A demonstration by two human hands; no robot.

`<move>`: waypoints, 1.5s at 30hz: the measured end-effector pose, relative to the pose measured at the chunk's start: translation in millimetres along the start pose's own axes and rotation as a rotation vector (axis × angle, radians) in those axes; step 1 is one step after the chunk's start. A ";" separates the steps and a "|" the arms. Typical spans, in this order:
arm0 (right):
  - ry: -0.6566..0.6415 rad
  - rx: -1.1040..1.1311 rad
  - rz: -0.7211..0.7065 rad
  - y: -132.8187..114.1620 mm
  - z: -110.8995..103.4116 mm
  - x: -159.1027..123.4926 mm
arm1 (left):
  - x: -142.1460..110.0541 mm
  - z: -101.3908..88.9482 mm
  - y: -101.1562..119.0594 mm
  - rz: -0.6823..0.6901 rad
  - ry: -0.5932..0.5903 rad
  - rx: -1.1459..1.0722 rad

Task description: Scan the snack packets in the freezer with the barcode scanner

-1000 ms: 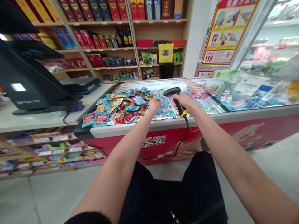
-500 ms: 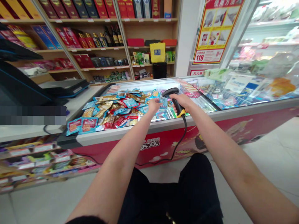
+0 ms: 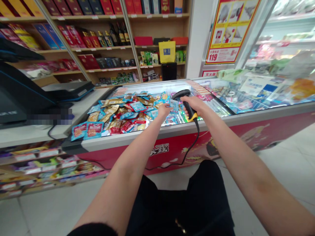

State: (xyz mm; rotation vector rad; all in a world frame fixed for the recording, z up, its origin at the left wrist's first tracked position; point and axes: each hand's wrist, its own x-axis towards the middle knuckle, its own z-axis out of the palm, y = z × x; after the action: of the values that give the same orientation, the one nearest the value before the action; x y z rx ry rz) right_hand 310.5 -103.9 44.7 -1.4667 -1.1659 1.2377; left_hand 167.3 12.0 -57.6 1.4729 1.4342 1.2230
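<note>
My left hand (image 3: 164, 110) pinches a small light-blue snack packet (image 3: 174, 105) by its edge, above the glass top of a chest freezer (image 3: 118, 142). Just to the right, my right hand (image 3: 193, 104) is wrapped round the handle of a black and yellow barcode scanner (image 3: 189, 109). The scanner's head is tilted over the packet, and the two are close together. A black cable (image 3: 197, 137) hangs from the handle in front of the freezer. Left of my hands lies a heap of snack packets (image 3: 123, 113) in blue, gold and red.
Two packets (image 3: 94, 129) lie at the freezer's front left corner. A counter with a dark terminal (image 3: 17, 95) and a flat black device (image 3: 69, 90) stands at the left. Plastic bags (image 3: 299, 70) lie on the freezer's right part. Stocked shelves (image 3: 98, 49) rise behind.
The whole view has shifted slightly. Both hands keep their holds on the packet and scanner, with almost no movement relative to each other.
</note>
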 end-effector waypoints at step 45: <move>-0.048 0.038 0.019 36.4 53.8 16.2 | -69.5 -74.6 1.7 0.113 0.173 0.921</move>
State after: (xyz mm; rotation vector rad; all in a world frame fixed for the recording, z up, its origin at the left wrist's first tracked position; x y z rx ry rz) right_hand 262.8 -92.3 -0.8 -1.4300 -1.1564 1.3081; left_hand 101.9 -65.1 -44.6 2.0849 2.2232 0.7656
